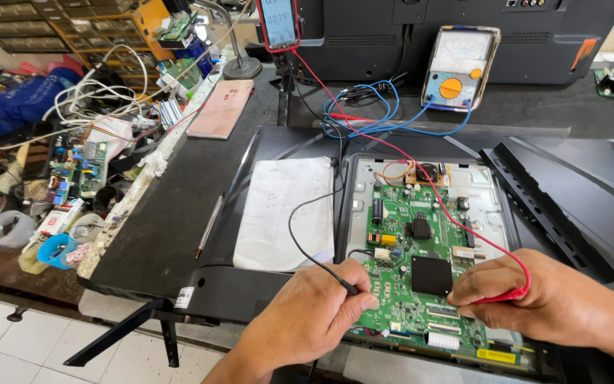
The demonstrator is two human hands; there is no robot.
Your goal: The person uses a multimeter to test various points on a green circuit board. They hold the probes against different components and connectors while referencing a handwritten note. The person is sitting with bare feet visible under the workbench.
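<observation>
Pinching a black probe (350, 288), the left hand (314, 313) touches the board (421, 270); right hand (541, 302) grips a red probe (502, 296) on it.

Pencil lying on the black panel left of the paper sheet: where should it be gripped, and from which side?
Pinch the pencil at mid-shaft from above. It lies flat, apart from the paper sheet, with bare panel on both sides, so fingers can close across its thin width.

An electronics repair workshop: an opened television's green circuit board (421, 274) is lying on the counter (179, 213), meters (456, 67), loose wires (101, 96) and spare boards (76, 171) crowding around.
</observation>
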